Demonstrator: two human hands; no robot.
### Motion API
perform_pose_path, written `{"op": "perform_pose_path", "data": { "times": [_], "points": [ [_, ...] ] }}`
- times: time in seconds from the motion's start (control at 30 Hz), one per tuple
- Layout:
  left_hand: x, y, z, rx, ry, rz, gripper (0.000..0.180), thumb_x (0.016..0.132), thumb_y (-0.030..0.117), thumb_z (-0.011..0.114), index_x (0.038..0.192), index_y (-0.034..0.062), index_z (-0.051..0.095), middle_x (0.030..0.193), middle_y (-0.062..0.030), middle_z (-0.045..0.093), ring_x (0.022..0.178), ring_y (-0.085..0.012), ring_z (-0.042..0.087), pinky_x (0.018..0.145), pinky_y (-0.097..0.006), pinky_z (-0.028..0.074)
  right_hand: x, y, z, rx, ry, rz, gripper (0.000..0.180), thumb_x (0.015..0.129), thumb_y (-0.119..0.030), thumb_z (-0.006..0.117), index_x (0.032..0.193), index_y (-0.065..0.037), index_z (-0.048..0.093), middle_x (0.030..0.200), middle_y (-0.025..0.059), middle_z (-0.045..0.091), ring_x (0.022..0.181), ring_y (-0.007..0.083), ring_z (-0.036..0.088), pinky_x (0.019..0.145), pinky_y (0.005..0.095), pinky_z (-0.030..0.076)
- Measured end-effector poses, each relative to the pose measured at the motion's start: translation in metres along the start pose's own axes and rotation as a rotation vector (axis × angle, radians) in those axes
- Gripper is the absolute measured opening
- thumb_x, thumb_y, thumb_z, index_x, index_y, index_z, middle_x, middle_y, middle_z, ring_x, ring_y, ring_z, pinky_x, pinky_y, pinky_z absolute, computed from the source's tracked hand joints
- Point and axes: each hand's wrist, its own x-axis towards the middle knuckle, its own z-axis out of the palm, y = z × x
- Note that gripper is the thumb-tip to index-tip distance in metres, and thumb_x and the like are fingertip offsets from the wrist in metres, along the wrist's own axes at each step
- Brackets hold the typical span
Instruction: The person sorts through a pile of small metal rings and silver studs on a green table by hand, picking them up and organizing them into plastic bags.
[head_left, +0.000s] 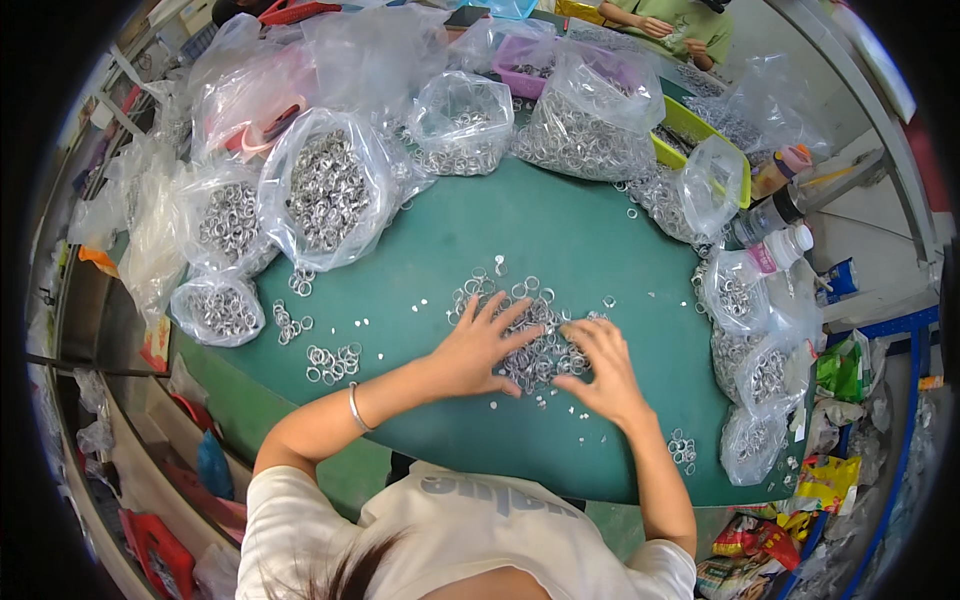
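Heap of small silver metal rings [530, 330], loose and flat, spread near the middle of the green table [560, 230]; thinner at the edges; partly covered by two hands.

Ring-filled bags [325, 190] around open green tabletop [560, 240]
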Motion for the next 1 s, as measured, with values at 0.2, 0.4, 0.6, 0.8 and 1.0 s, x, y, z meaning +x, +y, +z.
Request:
{"op": "perform_pose_path", "data": {
  "times": [0.2,0.4,0.6,0.8,1.0],
  "points": [
    [-0.016,0.004,0.015,0.022,0.140,0.056,0.065,0.064,0.022,0.078,0.122,0.0110,0.050,0.134,-0.0130,0.041,0.124,-0.0357,0.038,0.099,-0.050,0.035,-0.034,-0.005,0.014,-0.053,0.105,0.067,0.030,0.072,-0.012,0.074,0.100,-0.008,0.063,0.107,0.0074,0.056,0.108,0.0310,0.048,0.095,0.0457,0.035],
    [-0.015,0.000,0.036,-0.068,0.444,-0.039,0.043,0.067,0.001,0.068,0.107,0.0054,0.051,0.118,-0.0121,0.047,0.112,-0.0330,0.045,0.091,-0.039,0.042,-0.056,0.014,0.013,0.308,0.441,0.311,0.009,0.083,-0.002,0.062,0.092,-0.001,0.059,0.091,0.0069,0.060,0.084,0.0162,0.056,0.071,0.0294,0.048],
    [0.004,0.003,0.029,-0.412,0.535,-0.156,0.038,0.067,-0.006,0.064,0.101,0.0053,0.052,0.111,-0.0101,0.047,0.109,-0.0280,0.048,0.089,-0.035,0.043,-0.066,0.049,0.004,0.860,0.600,0.675,0.014,0.088,-0.002,0.057,0.102,0.001,0.057,0.091,0.0045,0.058,0.079,0.0108,0.055,0.066,0.0243,0.048],
    [0.028,-0.015,0.003,-1.574,0.493,-0.510,0.040,0.076,-0.008,0.048,0.115,0.0019,0.049,0.109,-0.0072,0.054,0.085,-0.0105,0.056,0.075,-0.025,0.050,-0.053,-0.018,0.001,-0.068,0.255,0.144,0.046,0.071,-0.017,0.075,0.112,-0.006,0.058,0.121,0.0131,0.051,0.118,0.0338,0.043,0.102,0.0475,0.029],
    [0.013,-0.026,0.002,-0.721,0.472,-0.226,0.051,0.077,-0.013,0.044,0.124,0.0053,0.052,0.130,-0.0099,0.048,0.105,-0.0156,0.055,0.078,-0.023,0.046,-0.052,-0.003,0.013,-0.140,0.294,0.085,0.026,0.073,-0.012,0.073,0.096,-0.008,0.062,0.111,0.0083,0.058,0.117,0.0305,0.048,0.104,0.0519,0.025]
  ]
}}
